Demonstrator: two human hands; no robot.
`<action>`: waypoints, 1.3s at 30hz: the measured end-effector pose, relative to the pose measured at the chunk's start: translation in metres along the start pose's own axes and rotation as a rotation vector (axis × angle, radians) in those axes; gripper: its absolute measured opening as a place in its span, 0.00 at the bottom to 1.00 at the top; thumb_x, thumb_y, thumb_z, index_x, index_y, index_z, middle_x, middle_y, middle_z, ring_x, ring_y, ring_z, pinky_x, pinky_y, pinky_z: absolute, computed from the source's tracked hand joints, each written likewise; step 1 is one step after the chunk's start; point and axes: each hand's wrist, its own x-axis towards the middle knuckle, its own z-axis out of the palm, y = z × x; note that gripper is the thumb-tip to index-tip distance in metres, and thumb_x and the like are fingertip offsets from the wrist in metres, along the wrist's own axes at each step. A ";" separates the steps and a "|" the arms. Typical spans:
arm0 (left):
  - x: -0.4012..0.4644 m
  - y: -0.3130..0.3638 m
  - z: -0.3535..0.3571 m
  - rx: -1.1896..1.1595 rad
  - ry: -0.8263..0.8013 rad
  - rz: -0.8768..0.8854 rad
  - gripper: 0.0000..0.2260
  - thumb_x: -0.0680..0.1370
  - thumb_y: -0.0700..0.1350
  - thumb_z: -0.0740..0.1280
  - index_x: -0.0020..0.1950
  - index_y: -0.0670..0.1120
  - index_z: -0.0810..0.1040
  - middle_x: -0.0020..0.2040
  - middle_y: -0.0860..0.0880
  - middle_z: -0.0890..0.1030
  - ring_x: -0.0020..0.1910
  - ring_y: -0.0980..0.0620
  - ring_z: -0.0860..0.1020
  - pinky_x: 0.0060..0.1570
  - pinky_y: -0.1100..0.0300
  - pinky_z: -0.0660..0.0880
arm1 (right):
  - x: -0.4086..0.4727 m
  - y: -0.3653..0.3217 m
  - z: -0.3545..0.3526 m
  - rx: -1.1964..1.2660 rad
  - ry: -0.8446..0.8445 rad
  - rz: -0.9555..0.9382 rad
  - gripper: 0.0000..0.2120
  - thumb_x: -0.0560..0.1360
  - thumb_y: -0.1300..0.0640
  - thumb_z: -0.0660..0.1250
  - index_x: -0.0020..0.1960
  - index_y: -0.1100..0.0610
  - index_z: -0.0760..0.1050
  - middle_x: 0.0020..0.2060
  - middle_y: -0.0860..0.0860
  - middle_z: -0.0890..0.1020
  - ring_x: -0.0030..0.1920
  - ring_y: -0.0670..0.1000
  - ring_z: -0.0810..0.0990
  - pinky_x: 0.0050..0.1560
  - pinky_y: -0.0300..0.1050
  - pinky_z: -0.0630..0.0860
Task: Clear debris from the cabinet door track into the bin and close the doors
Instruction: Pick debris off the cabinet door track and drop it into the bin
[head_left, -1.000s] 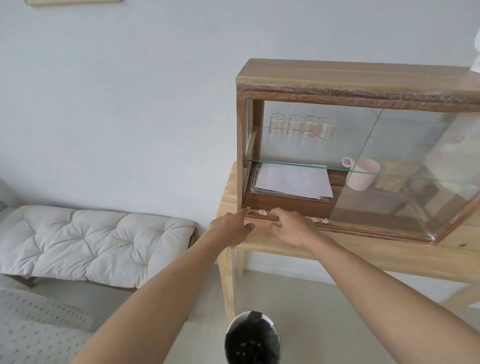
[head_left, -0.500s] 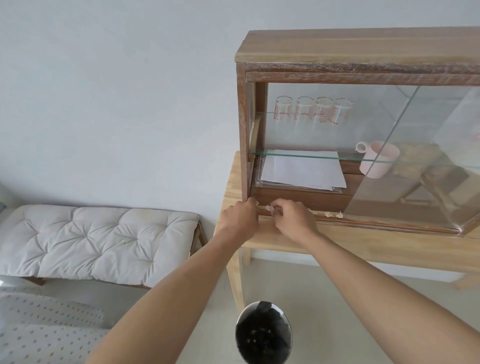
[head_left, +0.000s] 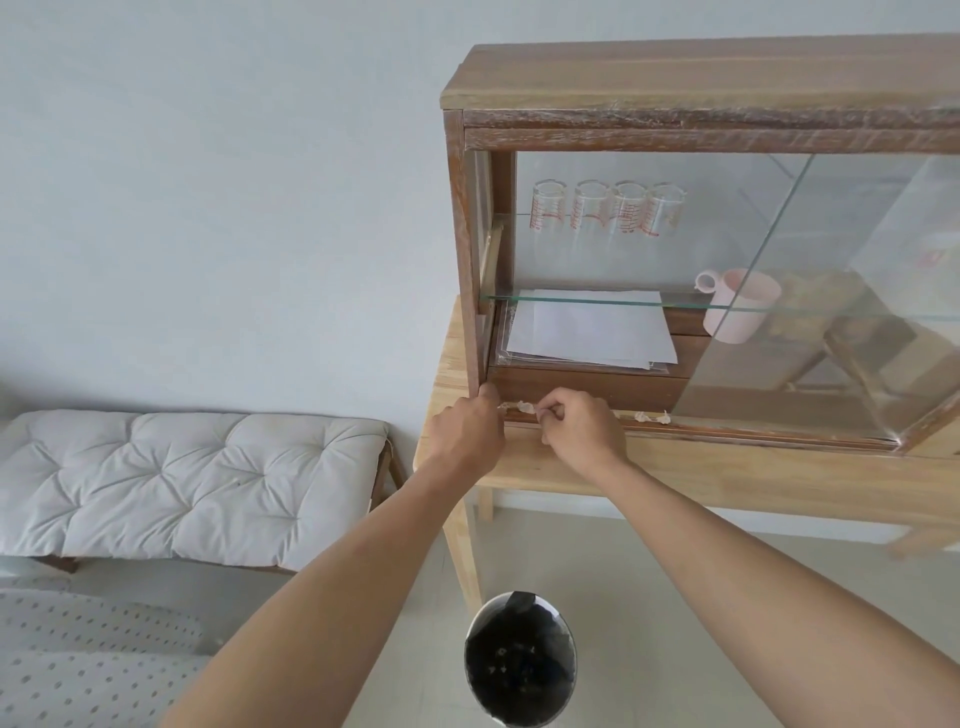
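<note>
A wooden cabinet with sliding glass doors stands on a light wood table; its left half is uncovered. Small pale debris pieces lie in the bottom door track: some between my hands, two more to the right. My right hand pinches a pale piece at the track. My left hand is curled at the cabinet's lower left corner, thumb on the frame post; I cannot see anything in it. A round bin with a black liner sits on the floor below.
Inside the cabinet are several measuring glasses on a glass shelf, a pink mug and a stack of papers. A bench with a white tufted cushion stands left of the table against the wall.
My view shifted, so the cabinet looks larger and closer. My right hand went from resting flat on the track to pinching a debris piece. My left hand closed in at the corner post.
</note>
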 end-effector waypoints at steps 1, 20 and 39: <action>-0.002 -0.002 0.001 -0.010 0.006 0.001 0.10 0.89 0.50 0.59 0.65 0.47 0.74 0.51 0.40 0.86 0.48 0.35 0.83 0.43 0.48 0.71 | -0.001 0.001 -0.001 0.007 -0.014 -0.004 0.08 0.81 0.51 0.67 0.52 0.46 0.85 0.36 0.46 0.89 0.44 0.51 0.88 0.50 0.50 0.84; -0.081 -0.019 -0.011 -0.289 -0.104 -0.239 0.10 0.89 0.55 0.59 0.64 0.53 0.75 0.38 0.52 0.89 0.43 0.47 0.86 0.52 0.48 0.83 | -0.010 0.004 0.001 0.333 0.000 0.036 0.06 0.79 0.51 0.75 0.44 0.51 0.85 0.32 0.48 0.88 0.43 0.52 0.88 0.48 0.50 0.83; -0.154 -0.016 0.057 -0.485 -0.225 -0.347 0.06 0.87 0.53 0.64 0.61 0.54 0.77 0.32 0.56 0.87 0.31 0.54 0.84 0.35 0.57 0.79 | -0.127 0.111 0.012 0.368 -0.247 0.155 0.08 0.76 0.49 0.79 0.44 0.52 0.85 0.28 0.48 0.84 0.21 0.41 0.72 0.32 0.42 0.68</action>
